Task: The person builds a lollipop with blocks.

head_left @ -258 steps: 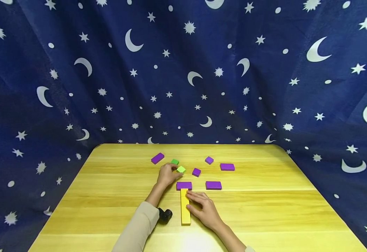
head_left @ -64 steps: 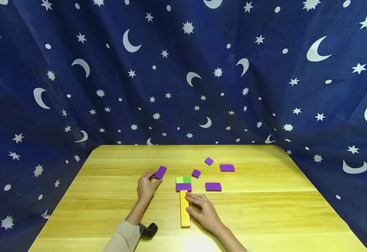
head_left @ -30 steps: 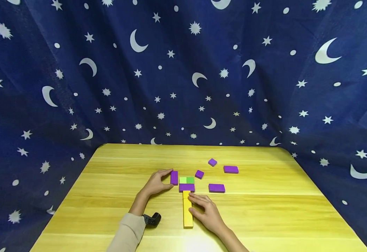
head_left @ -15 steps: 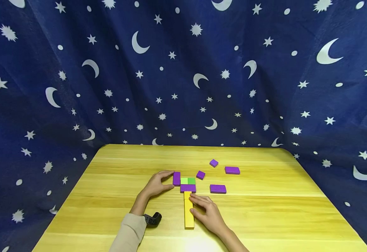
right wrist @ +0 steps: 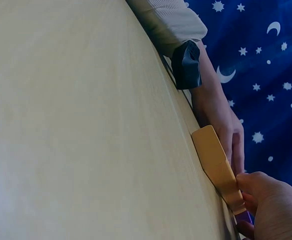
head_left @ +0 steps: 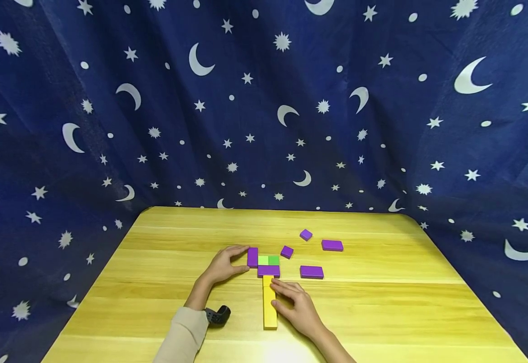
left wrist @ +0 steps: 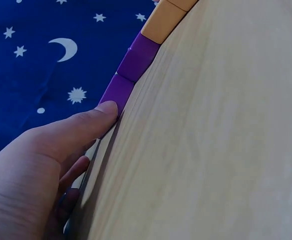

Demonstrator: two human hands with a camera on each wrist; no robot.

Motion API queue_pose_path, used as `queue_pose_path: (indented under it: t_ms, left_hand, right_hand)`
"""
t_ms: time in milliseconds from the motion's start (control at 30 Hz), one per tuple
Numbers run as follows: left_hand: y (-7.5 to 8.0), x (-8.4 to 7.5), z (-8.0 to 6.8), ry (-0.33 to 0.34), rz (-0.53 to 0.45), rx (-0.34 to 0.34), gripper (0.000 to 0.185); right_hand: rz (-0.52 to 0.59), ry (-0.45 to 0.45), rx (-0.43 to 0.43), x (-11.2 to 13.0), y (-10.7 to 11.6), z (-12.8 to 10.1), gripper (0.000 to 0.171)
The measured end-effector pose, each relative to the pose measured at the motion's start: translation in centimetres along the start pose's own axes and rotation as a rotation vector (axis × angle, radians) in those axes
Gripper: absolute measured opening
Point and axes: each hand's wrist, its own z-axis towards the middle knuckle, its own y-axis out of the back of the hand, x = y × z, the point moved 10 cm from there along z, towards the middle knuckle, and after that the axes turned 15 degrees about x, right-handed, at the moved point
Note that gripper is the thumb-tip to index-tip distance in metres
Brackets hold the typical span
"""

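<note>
My left hand (head_left: 243, 258) grips a small purple block (head_left: 252, 256) between thumb and fingers, standing it lengthwise against the left side of a light green square (head_left: 263, 260). A darker green square (head_left: 273, 260) sits beside that one. Both lie above a crosswise purple block (head_left: 268, 270), which caps a long yellow bar (head_left: 269, 305). In the left wrist view my thumb (left wrist: 96, 122) presses the purple block (left wrist: 117, 95). My right hand (head_left: 278, 292) rests with straight fingers on and beside the yellow bar, whose near end (right wrist: 216, 167) shows in the right wrist view.
Loose purple pieces lie to the right on the wooden table (head_left: 382, 302): two small squares (head_left: 286, 251) (head_left: 306, 234) and two longer blocks (head_left: 332, 245) (head_left: 311, 271). A starry blue curtain (head_left: 264, 101) surrounds the table on three sides.
Over the last two seconds my left hand carried the purple block rightward and set it against the green squares. In the last half second it barely moved. My right hand stayed on the yellow bar.
</note>
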Motion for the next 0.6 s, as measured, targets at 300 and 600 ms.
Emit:
queue_pose_path:
  t_ms: [300,600]
  left_hand:
    - [0.56,0.52,-0.23,0.004,-0.169,-0.049,0.072]
    - [0.23,0.25,-0.09,0.009,-0.157,-0.012,0.074]
  right_hand:
    - [-0.021,0.033,-0.016,0.35,0.07,-0.01,0.036]
    - [-0.008,0.029,-0.020,0.24,0.17,-0.17,0.036]
